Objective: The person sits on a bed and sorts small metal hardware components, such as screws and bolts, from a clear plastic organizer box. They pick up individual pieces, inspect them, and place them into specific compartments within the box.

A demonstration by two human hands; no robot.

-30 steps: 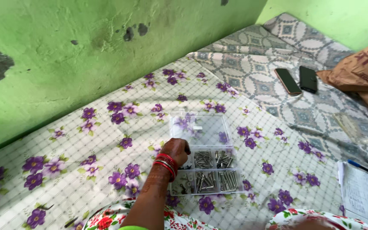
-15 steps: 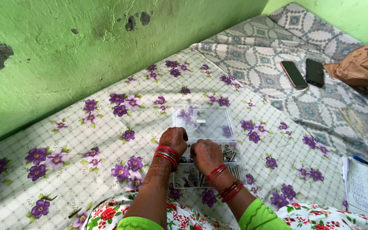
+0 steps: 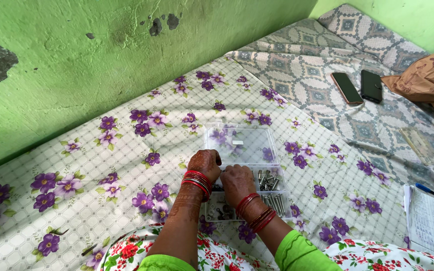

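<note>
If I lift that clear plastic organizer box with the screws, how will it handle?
The organizer box looks like thin rigid plastic, so probably stiff. Its metal screws likely make it heavy for its size. With the lid lying open, tilting could spill them.

Your box [image 3: 247, 170] is clear plastic, divided into compartments and lying flat on the flowered sheet [image 3: 91, 200]. Its lid [image 3: 241, 144] is swung fully open away from you and rests flat on the sheet, purple flowers showing through it. The right-hand compartments hold silvery bolts [image 3: 273, 193] lying side by side; the near left one holds small dark parts [image 3: 220, 211], too small to tell apart
</note>
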